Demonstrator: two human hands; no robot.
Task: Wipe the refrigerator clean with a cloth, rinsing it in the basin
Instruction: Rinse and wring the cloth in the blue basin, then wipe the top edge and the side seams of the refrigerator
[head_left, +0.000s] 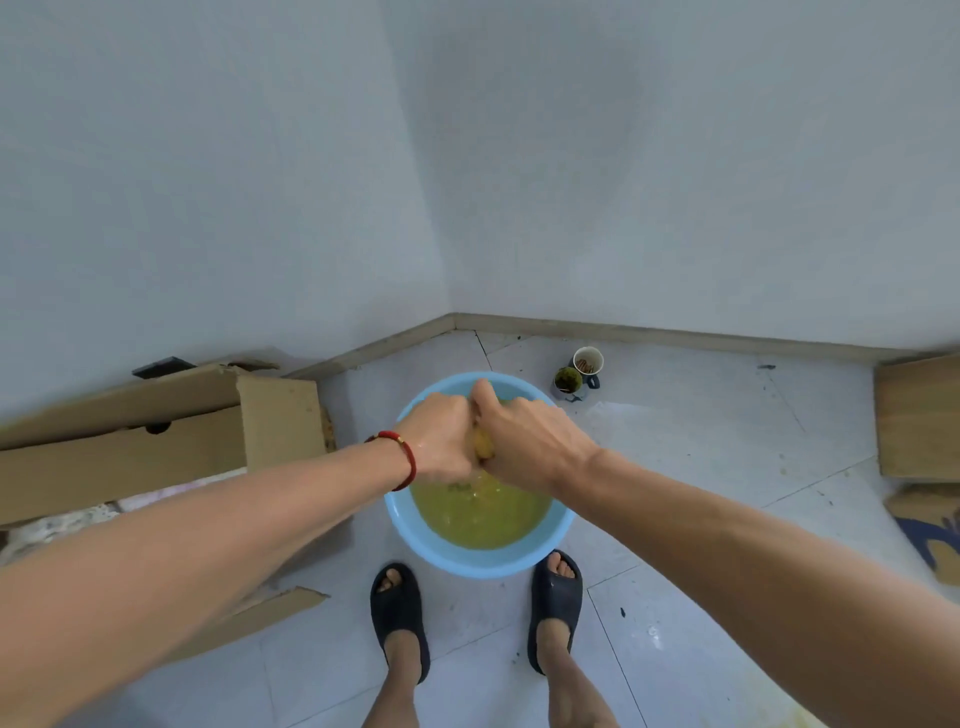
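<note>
While both fists close around it, the yellow cloth (483, 448) sits bunched between left hand (440, 440) and right hand (527, 441), directly above the round pale-blue plastic basin (560, 525). Basin holds murky yellow-green water (480, 517). Just beyond it: two small cups (579, 371), contents unclear. Flattened cardboard boxes (156, 436) lie left; black slippers (397, 618) flank the near rim on smooth pale floor tiles (701, 441).
</note>
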